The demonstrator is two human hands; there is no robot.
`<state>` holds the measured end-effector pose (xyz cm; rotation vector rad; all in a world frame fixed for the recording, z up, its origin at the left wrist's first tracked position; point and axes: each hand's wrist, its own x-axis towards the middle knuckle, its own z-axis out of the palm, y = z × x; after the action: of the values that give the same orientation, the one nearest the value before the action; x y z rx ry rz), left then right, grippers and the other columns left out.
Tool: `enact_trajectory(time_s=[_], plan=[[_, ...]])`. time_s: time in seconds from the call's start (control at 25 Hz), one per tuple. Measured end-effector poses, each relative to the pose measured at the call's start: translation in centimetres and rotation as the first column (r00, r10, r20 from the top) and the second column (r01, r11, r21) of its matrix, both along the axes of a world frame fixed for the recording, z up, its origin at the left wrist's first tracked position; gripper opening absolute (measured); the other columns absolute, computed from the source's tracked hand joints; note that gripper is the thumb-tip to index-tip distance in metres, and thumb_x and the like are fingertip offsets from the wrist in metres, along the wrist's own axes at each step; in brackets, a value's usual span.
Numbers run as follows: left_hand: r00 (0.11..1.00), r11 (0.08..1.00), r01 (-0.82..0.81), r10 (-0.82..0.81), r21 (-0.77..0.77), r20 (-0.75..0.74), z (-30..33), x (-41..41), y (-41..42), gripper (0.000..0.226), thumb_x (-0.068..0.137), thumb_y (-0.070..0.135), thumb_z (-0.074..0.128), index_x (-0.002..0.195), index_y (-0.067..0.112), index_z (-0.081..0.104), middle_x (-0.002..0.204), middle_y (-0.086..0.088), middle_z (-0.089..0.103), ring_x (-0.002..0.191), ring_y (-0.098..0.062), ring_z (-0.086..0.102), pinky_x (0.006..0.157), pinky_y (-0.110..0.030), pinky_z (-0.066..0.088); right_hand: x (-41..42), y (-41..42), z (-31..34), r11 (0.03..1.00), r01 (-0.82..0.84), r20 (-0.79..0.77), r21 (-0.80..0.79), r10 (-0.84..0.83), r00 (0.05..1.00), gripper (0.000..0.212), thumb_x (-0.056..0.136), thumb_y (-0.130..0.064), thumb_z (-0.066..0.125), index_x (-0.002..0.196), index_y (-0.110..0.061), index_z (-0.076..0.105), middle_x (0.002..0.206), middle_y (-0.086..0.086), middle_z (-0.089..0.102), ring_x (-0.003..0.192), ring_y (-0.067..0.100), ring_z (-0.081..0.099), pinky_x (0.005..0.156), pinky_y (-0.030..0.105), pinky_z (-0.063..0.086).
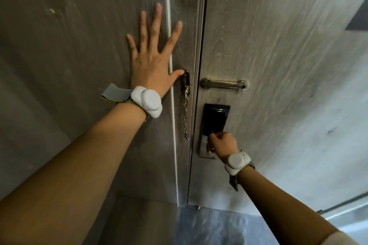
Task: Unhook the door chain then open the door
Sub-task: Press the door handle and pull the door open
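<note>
The door chain [186,115] hangs straight down from its small metal plate [186,82] on the door frame, its free end loose. The slotted chain track [224,84] on the grey wooden door [278,65] holds no chain. My left hand [153,57] lies flat with fingers spread on the wall and frame, thumb touching the chain plate. My right hand [222,143] is closed around the door handle at the lower part of the black lock panel [216,119]; the handle itself is mostly hidden by my fingers.
A dark narrow gap [199,85] runs between door and frame. A grey-brown wall panel [69,65] fills the left. Bluish floor [219,226] shows below the door. White bands sit on both wrists.
</note>
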<state>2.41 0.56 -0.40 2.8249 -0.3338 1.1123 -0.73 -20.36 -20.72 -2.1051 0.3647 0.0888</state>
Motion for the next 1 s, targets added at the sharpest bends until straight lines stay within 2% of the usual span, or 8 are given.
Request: enact_trajectory(time_s=[0.16,0.24,0.32,0.44,0.52,0.68,0.88,1.0], plan=[[0.988,0.981,0.152,-0.154,-0.12,-0.009,-1.6,-0.6,0.5,0.098,0.077,0.046,0.074,0.157,0.035,0.02,0.17,-0.015,0.002,0.155,-0.042,-0.002,0.118,-0.07,0.012,-0.4,-2.0,-1.2,0.957,-0.035,0.08,-0.288,0.06,0.995,0.032,0.091,-0.035,0.057,0.088,-0.007,0.072,0.087,0.018,0.074,0.084,0.038,0.069,0.074,0.038,0.052],[0.974,0.951,0.215,-0.225,-0.224,-0.023,-5.3,-2.6,0.4,0.076,0.084,0.039,0.07,0.152,0.027,0.037,0.167,-0.013,0.02,0.152,-0.038,0.021,0.118,-0.06,0.026,-0.2,-2.2,-2.6,0.881,-0.149,-0.006,-0.449,0.164,0.986,0.04,0.093,-0.047,0.051,0.09,-0.013,0.071,0.088,0.012,0.073,0.083,0.034,0.068,0.079,0.037,0.051],[0.972,0.937,0.213,-0.233,-0.278,-0.042,-10.2,-5.2,0.3,0.051,0.089,0.035,0.067,0.136,0.017,0.057,0.143,-0.012,0.055,0.124,-0.033,0.058,0.098,-0.046,0.052,-0.1,-1.9,-3.8,0.806,-0.26,-0.11,-0.531,0.239,0.965,0.052,0.096,-0.059,0.039,0.075,-0.017,0.063,0.079,0.007,0.068,0.075,0.028,0.066,0.08,0.036,0.051],[0.929,0.935,0.104,-0.213,-0.34,-0.302,-15.8,-8.2,0.9,0.03,0.093,0.04,0.061,0.113,0.018,0.067,0.099,-0.005,0.074,0.082,-0.025,0.07,0.066,-0.033,0.056,-0.1,-1.6,-5.4,0.733,-0.273,-0.123,-0.623,0.253,0.96,0.06,0.098,-0.063,0.029,0.067,-0.019,0.055,0.074,0.004,0.063,0.074,0.027,0.065,0.089,0.039,0.048],[0.845,0.937,0.018,-0.201,-0.35,-0.496,-18.5,-9.1,1.5,0.029,0.095,0.046,0.056,0.103,0.02,0.067,0.088,-0.002,0.075,0.074,-0.019,0.069,0.063,-0.031,0.057,-0.1,-1.8,-6.5,0.772,-0.236,-0.088,-0.59,0.229,0.969,0.059,0.098,-0.062,0.032,0.069,-0.018,0.057,0.073,0.007,0.062,0.081,0.032,0.067,0.096,0.042,0.044],[0.741,0.905,-0.098,-0.211,-0.414,-0.637,-21.6,-10.8,2.1,0.032,0.094,0.051,0.053,0.097,0.023,0.068,0.084,0.006,0.074,0.07,-0.003,0.064,0.06,-0.018,0.049,-0.3,-1.4,-7.1,0.955,-0.177,-0.119,-0.239,0.152,0.981,0.062,0.096,-0.062,0.04,0.074,-0.013,0.071,0.075,0.014,0.064,0.09,0.04,0.068,0.097,0.048,0.05],[0.707,0.778,-0.178,-0.325,-0.603,-0.628,-22.8,-12.7,2.4,0.027,0.093,0.04,0.061,0.099,0.016,0.071,0.088,-0.004,0.076,0.081,-0.017,0.071,0.076,-0.04,0.06,-2.0,-1.3,-7.0,0.961,-0.128,-0.097,-0.245,0.107,0.989,0.064,0.096,-0.061,0.043,0.087,-0.009,0.079,0.089,0.019,0.075,0.092,0.039,0.069,0.097,0.046,0.05],[0.696,0.685,-0.22,-0.389,-0.694,-0.604,-22.6,-13.5,1.8,0.023,0.093,0.033,0.064,0.101,0.013,0.072,0.092,-0.009,0.076,0.087,-0.024,0.072,0.083,-0.045,0.058,-3.8,-1.2,-6.7,0.87,-0.195,-0.097,-0.453,0.169,0.981,0.061,0.095,-0.065,0.038,0.078,-0.019,0.074,0.08,0.009,0.072,0.089,0.035,0.07,0.101,0.04,0.043]])
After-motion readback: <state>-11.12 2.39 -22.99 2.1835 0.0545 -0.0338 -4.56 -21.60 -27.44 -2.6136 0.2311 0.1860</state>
